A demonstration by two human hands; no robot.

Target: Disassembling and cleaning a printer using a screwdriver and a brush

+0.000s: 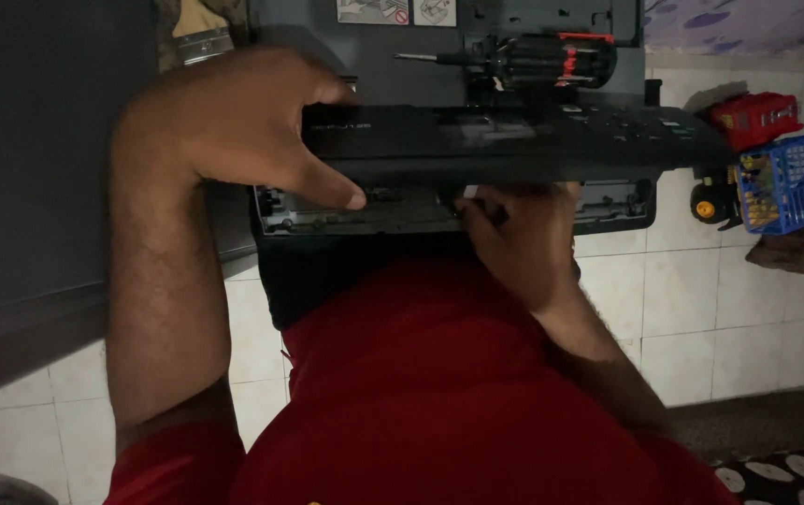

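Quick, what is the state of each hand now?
Left hand: closed on the printer panel.
Right hand: reaching under the panel; grip cannot be told.

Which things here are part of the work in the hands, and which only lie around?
In use: printer, left hand, right hand.
Lying about: screwdriver, paintbrush, blue basket, red tool.

The printer (514, 140) looks like matt black plastic, its front panel faintly sheened. The screwdriver (514, 58) has a metal shaft and black-and-red plastic handle. The small basket (785, 182) is blue plastic mesh. The floor (701, 309) is smooth, pale glazed tile.
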